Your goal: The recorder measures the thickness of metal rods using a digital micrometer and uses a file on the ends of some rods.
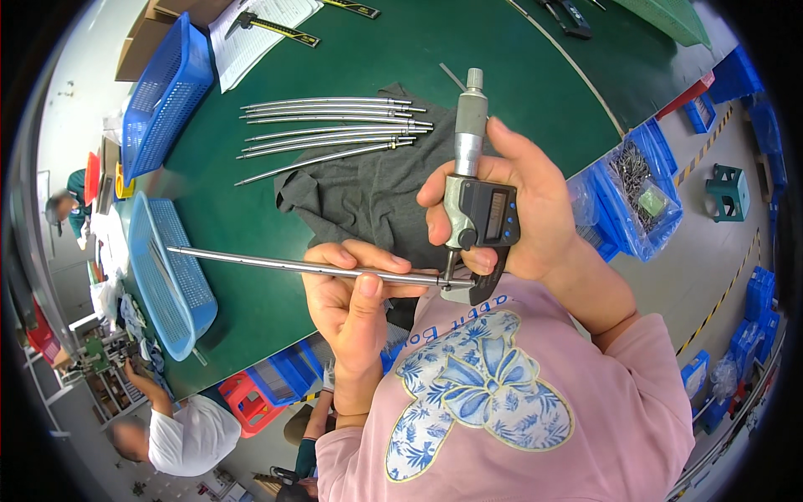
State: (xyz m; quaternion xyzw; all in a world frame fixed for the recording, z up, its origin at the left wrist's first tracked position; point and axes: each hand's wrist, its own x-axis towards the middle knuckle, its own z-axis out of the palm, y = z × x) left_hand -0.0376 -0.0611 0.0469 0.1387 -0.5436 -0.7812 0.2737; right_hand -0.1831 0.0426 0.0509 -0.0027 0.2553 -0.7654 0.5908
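Note:
My right hand (519, 201) is wrapped round a digital micrometer (471, 125), thimble up, with its small display facing me. Between the thumb and fingers of my left hand (355, 301) lies a long thin metal rod (276, 264), held nearly level and pointing left. The rod's right end sits in the gap between the micrometer's measuring faces. Whether both faces touch it I cannot tell. Beyond my hands a dark grey cloth (360, 197) is spread on the green table (251, 213). Several similar metal rods (335, 134) lie side by side, partly on this cloth.
Blue plastic baskets (180, 284) stand along the table's left side. Calipers (272, 28) rest on papers at the back. To the right, a lined blue bin (636, 197) holds many small metal parts. A green stool (726, 194) stands on the floor. Another person (192, 435) works at lower left.

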